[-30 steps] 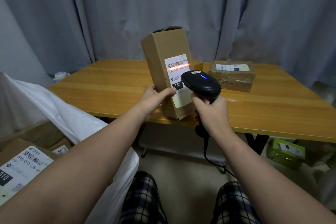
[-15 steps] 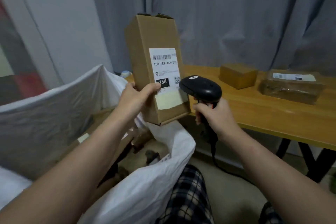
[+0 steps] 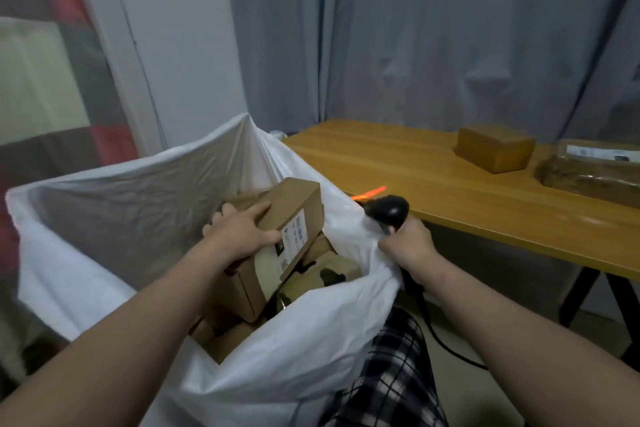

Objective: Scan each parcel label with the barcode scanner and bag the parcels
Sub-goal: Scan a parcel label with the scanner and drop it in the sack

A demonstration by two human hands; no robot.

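Observation:
A tall cardboard parcel (image 3: 294, 218) with a white label lies tilted inside the big white bag (image 3: 114, 191), on top of other brown parcels. My left hand (image 3: 242, 232) grips it by its upper side, fingers spread over the cardboard. My right hand (image 3: 407, 246) holds the black barcode scanner (image 3: 388, 210) by its handle at the bag's right rim. The scanner throws an orange line onto the table edge. Its cable hangs down past my knee.
A wooden table (image 3: 433, 184) stands to the right of the bag. On it sit a small brown box (image 3: 493, 147) and a flat wrapped parcel (image 3: 588, 173) with a label. Grey curtains hang behind. My legs in checked trousers are below.
The view swung left toward the bag. My left hand carried the parcel from in front of the scanner down into the bag and laid it over. The right hand with the scanner dropped to the bag's rim.

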